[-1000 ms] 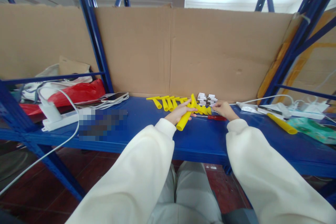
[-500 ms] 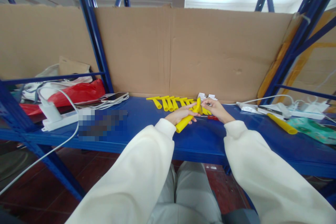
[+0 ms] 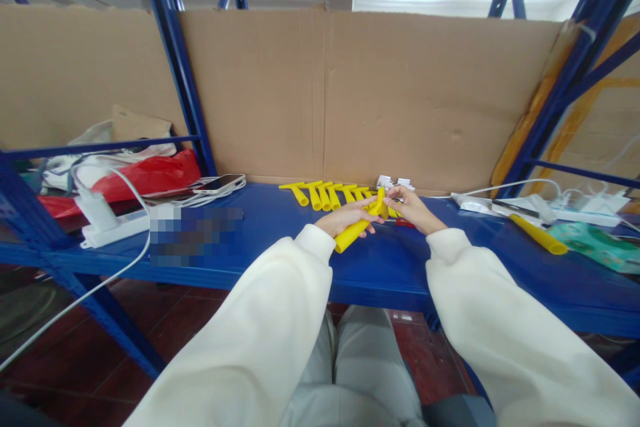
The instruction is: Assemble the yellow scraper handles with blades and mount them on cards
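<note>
My left hand (image 3: 346,219) is closed round a yellow tube (image 3: 351,236) with a crosspiece at its far end, above the blue table. The tube's wide open end points toward me. At the far end, the fingers of my right hand (image 3: 407,208) are closed on the upper yellow part. Several more yellow T-shaped tubes (image 3: 320,196) lie in a row behind my hands, some partly hidden by them. A red-handled tool (image 3: 403,222) lies beneath my right hand, mostly covered.
White clips (image 3: 395,182) stand against the cardboard wall (image 3: 400,100). At the right lie a loose yellow tube (image 3: 540,235), a green packet (image 3: 593,245) and cables. A power strip (image 3: 117,227), a phone (image 3: 225,183) and a red bag (image 3: 155,177) are at the left. Blue posts frame the table (image 3: 280,247).
Both hands keep their hold on the yellow tube. Its upper part has shifted very slightly to the right; the rest looks the same.
</note>
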The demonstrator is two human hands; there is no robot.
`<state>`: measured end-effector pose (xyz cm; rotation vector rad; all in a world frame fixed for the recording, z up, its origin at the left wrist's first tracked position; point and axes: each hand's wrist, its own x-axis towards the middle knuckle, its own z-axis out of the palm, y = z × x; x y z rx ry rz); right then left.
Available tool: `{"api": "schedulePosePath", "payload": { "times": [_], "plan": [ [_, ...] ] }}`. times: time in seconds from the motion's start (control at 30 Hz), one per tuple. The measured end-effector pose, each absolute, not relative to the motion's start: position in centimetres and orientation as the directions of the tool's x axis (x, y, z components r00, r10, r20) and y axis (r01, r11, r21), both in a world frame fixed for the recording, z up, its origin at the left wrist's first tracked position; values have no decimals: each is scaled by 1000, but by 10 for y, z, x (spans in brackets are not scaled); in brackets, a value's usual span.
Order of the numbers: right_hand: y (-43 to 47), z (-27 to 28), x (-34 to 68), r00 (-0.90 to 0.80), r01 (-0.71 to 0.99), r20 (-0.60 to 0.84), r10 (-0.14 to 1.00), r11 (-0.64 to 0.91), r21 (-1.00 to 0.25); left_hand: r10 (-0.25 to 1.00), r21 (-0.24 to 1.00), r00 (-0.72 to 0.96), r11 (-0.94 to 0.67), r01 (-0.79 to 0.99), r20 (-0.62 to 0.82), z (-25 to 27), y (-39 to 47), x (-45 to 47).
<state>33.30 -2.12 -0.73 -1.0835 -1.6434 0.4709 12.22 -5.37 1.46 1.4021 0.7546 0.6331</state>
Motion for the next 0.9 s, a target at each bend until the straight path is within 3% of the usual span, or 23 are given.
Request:
{"api": "schedulePosePath", "payload": {
  "times": [0.37, 0.6, 0.77, 0.9],
  "plan": [
    [-21, -11, 336, -62, 355, 469, 881, 459, -815, 724, 986, 689, 135, -96, -32, 18, -55, 118],
    [-21, -10, 334, -61, 434, 474, 878, 451, -780, 735, 976, 677, 169, -136, -33, 16, -54, 121],
    [-17, -7, 345, -27, 601, 539, 842, 444, -664, 799, 963, 601, 171, -208, -12, 19, -54, 122],
    [-20, -2, 364, -61, 833, 522, 851, 332, -443, 885, 945, 466, 132, -298, 23, 22, -50, 122]
  ]
}}
